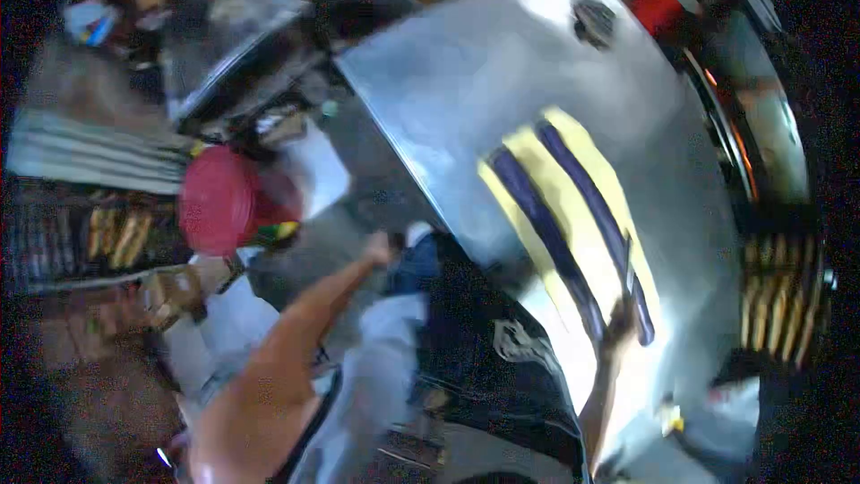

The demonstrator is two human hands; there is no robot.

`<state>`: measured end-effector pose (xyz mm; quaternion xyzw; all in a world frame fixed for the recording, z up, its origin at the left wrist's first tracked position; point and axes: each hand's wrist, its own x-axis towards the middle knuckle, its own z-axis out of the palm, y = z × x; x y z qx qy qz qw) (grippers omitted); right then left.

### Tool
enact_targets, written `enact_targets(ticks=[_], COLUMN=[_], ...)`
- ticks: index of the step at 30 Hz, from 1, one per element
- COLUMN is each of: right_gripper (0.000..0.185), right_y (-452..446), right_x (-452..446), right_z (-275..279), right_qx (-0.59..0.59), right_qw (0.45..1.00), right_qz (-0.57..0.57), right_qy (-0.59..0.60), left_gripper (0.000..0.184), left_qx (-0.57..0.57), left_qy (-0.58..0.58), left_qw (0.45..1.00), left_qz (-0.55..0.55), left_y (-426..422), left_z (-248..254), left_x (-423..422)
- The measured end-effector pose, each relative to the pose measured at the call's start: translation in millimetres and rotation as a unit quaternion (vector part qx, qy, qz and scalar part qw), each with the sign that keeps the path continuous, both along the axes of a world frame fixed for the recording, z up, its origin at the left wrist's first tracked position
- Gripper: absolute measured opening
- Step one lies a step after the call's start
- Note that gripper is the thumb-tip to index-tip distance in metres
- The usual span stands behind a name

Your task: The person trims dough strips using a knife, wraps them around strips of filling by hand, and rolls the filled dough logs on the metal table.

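Two long dark purple strips lie on a pale yellow sheet point(578, 193) on the metal table point(448, 99). The left strip point(542, 220) and the right strip point(587, 188) run roughly side by side. At the sheet's lower end is my right hand point(618, 327), its fingers closed around a thin tool point(629, 264) that points up along the right strip. Motion blur hides the exact grip and whether the tool touches the strip. My left hand is not in view.
Another person's bare arm point(305, 332) reaches in from the lower left, beyond the table edge. A red round container point(218, 201) stands at the left. Racks with long light-brown items point(779, 305) are at the right. A dark object point(593, 21) lies on the table's far part.
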<state>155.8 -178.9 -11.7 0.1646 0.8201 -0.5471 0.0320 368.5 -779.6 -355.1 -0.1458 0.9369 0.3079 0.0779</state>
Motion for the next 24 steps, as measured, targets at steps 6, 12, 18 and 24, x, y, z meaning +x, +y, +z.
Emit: enact_targets(ticks=[6,12,18,24], right_gripper=[0.031,0.060,0.069,0.071], right_y=[-22.6,-54.2,-170.2,-271.0], right_x=[13.3,-3.8,-75.2,-133.2], right_z=[90.3,53.4,42.9,75.9], right_qx=[0.225,0.211,0.377,0.480], right_qw=[0.961,0.896,0.791,0.758], right_qz=[0.156,0.346,0.425,0.438], right_qy=[0.032,0.182,0.227,0.057], left_gripper=[0.024,0.026,0.020,0.033], left_qx=[0.161,0.159,0.139,-0.005], left_qy=[0.188,0.288,0.303,0.121], left_qw=[0.902,0.920,0.937,0.993], left_qz=[0.354,0.213,0.106,0.012], left_y=[-16.4,43.1,82.4,73.2], left_z=[194.7,322.4,353.5,330.8], left_x=[-19.9,-109.9,-266.2,-363.4])
